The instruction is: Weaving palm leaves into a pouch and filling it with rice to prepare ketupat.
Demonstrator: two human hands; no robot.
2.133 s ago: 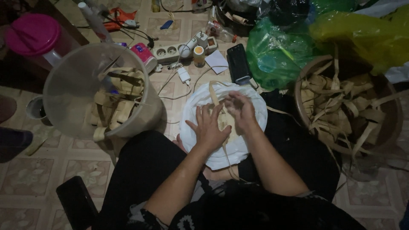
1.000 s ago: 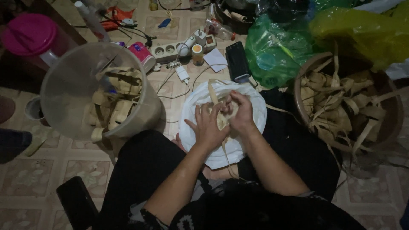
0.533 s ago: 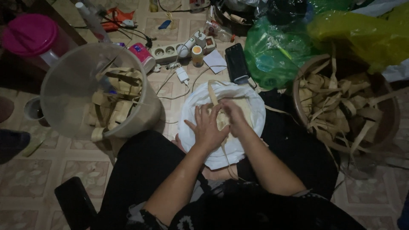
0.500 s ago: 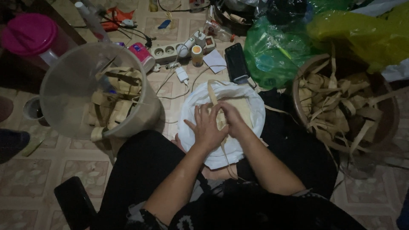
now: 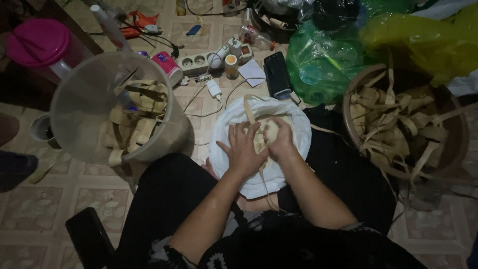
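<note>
A white plastic bag (image 5: 294, 124) full of pale grain lies open in my lap. Both hands work over it on a small woven palm-leaf pouch (image 5: 262, 139). My left hand (image 5: 244, 149) lies with fingers spread against the pouch's left side. My right hand (image 5: 281, 137) is curled on its right side. A long leaf strip (image 5: 249, 109) rises from the pouch toward the far rim of the bag, and another strip trails down between my knees.
A translucent bucket (image 5: 79, 107) with woven pouches stands at left. A round basket (image 5: 450, 149) of loose leaf strips sits at right. Beyond lie a power strip (image 5: 196, 62), a dark phone (image 5: 277, 74), green (image 5: 318, 60) and yellow bags, and a pink-lidded jug (image 5: 37, 42).
My hands have drawn closer together over the pouch in the bag; the right hand has shifted slightly left and down onto it. Nothing else has moved.
</note>
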